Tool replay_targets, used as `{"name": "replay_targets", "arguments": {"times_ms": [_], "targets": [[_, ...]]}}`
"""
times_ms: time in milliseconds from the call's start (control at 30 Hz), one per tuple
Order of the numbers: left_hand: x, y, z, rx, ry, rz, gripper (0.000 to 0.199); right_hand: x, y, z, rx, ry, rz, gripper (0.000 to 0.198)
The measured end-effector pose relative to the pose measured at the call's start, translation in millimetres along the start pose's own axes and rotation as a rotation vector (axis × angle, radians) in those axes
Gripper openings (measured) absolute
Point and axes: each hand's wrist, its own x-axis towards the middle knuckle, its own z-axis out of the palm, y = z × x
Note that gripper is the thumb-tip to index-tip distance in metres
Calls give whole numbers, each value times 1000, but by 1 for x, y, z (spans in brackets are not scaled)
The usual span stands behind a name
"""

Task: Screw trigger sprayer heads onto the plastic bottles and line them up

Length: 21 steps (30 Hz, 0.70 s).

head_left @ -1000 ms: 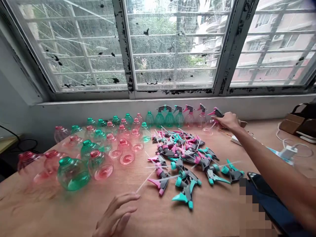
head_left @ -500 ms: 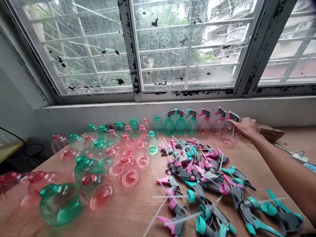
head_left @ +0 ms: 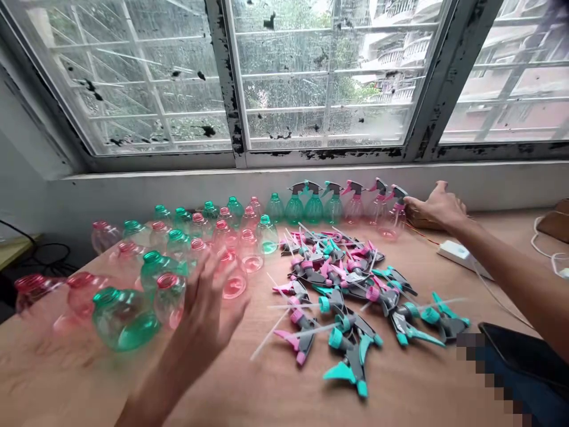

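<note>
Window (head_left: 326, 77) panes in a peeling grey frame rise behind a pale wall (head_left: 213, 188), and the wooden table (head_left: 258, 394) runs up to the foot of that wall. Open bottles (head_left: 127, 332), some pink and some green, spread from the table's left edge to its far edge, most of them upright and close together. Right of them, over the table's middle, lies a loose heap of spray heads (head_left: 353, 362), grey with pink or teal parts. Along the far edge stands a row of capped bottles (head_left: 313, 209), three green and then three pink, with one open green bottle (head_left: 275, 209) just left of them.

The left hand (head_left: 204, 299) is above the open bottles, its fingers spread and gripping nothing. Near the table's far edge, the right hand (head_left: 438, 204) is loosely opened, thumb out towards the last capped pink bottle (head_left: 392, 222); I cannot tell whether it touches that bottle's spray head. A dark phone (head_left: 524, 353) lies towards the near right corner. A white power strip (head_left: 462, 258) sits between it and the far edge. Thin clear tubes (head_left: 269, 334) stick out from the spray heads.
</note>
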Motion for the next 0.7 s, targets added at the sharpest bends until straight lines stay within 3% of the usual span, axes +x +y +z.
{"name": "replay_targets", "arguments": {"times_ms": [133, 233, 333, 500, 700], "targets": [[57, -10, 22, 124, 7, -139, 36, -45, -16, -32, 6, -230, -225, 51], [60, -11, 36, 127, -34, -175, 21, -99, -27, -36, 27, -414, -418, 34], [49, -10, 42, 112, -33, -181, 32, -156, -30, -28, 37, -522, -558, 35], [32, -11, 43, 44, 4, -149, 57, -218, -28, -11, 42, -446, -614, 28], [2, -1, 47, -71, -53, -168, 65, -235, -20, -26, 51, -243, -519, 23]]}}
